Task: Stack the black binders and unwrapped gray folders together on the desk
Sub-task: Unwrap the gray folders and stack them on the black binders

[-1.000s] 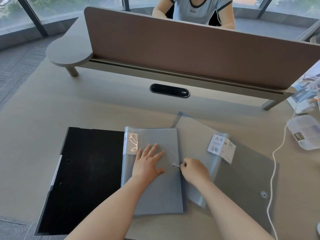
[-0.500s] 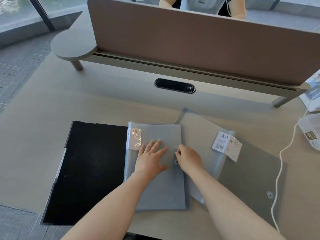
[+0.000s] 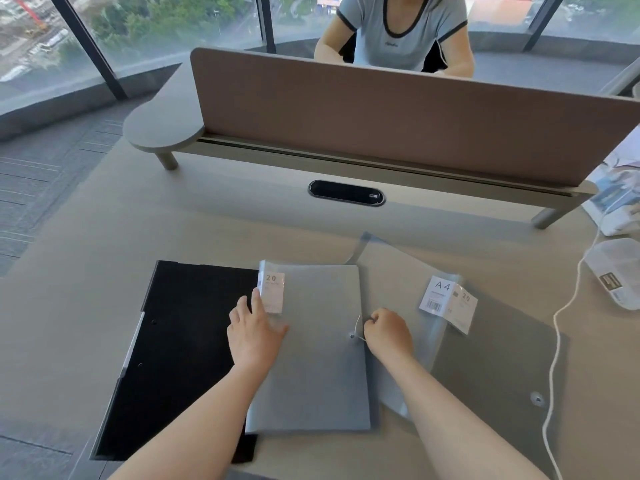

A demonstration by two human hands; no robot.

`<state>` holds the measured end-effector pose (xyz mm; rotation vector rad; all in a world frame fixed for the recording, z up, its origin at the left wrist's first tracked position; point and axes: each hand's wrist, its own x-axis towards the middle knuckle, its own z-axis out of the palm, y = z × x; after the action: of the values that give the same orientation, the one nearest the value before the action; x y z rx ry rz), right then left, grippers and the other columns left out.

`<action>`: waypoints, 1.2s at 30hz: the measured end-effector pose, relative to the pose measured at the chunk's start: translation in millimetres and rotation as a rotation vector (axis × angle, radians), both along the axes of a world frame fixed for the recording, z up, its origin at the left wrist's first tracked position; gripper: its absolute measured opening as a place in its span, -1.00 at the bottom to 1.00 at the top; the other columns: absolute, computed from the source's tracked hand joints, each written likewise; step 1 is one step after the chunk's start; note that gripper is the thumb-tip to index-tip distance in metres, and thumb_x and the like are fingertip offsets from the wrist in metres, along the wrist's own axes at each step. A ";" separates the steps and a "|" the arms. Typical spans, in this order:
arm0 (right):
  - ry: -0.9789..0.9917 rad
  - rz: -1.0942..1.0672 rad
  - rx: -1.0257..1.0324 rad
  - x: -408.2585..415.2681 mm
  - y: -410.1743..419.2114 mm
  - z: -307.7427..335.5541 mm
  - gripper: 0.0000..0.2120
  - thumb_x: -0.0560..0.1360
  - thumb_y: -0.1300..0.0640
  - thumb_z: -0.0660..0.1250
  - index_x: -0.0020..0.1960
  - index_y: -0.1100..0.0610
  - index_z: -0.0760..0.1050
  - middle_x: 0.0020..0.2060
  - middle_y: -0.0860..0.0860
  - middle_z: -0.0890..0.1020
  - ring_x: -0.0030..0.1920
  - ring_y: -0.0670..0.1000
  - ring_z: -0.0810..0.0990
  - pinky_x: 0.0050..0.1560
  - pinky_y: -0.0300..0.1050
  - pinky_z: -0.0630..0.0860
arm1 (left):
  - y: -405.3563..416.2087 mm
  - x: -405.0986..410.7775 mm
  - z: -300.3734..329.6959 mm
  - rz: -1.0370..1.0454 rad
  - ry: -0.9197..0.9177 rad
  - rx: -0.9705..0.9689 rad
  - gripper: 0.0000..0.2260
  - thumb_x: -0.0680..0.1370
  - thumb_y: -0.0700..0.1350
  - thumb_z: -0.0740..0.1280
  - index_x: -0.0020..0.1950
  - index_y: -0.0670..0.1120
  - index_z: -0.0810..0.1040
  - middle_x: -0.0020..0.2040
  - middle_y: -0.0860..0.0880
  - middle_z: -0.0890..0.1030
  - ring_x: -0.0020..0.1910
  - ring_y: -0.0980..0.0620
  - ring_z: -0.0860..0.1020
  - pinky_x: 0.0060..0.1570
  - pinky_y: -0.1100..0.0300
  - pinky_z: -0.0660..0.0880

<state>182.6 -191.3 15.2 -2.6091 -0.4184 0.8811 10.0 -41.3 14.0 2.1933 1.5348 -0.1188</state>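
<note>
A black binder [image 3: 180, 355] lies flat at the desk's front left. Overlapping its right edge is a gray folder [image 3: 322, 375] still in clear wrap, with a "20" label at its top left. My left hand [image 3: 254, 329] rests flat on that folder's left side, fingers spread near the label. My right hand [image 3: 386, 332] pinches the thin elastic string beside the folder's button clasp on its right edge. To the right lies a second gray folder [image 3: 502, 368], with a loose clear wrapper [image 3: 398, 271] bearing an "A4" label on top of it.
A brown divider panel [image 3: 398, 119] on a raised shelf crosses the desk behind, with a cable port [image 3: 346, 192] below it. A white cable [image 3: 557, 341], a plastic box [image 3: 620, 271] and papers sit at the right. A person sits across the divider.
My left hand slid left across the wrapped folder toward its label. My right hand pulled the clasp string out again after pressing at the button. The view has tilted up.
</note>
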 end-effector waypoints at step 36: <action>0.388 -0.049 0.193 -68.5 67.7 -2.6 -0.90 0.33 0.20 0.29 -0.35 0.06 0.48 -0.44 0.04 0.51 -0.35 0.08 0.49 -0.25 -0.05 0.49 | 76.2 -96.3 22.8 0.607 -0.531 -0.208 -0.72 0.49 0.07 0.44 0.09 -0.01 0.46 -0.06 -0.04 0.60 -0.15 0.02 0.56 -0.22 0.08 0.46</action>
<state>114.1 -123.6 12.6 -2.1978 -0.3126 1.2302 -86.3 34.8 36.8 1.3681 1.6871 0.4394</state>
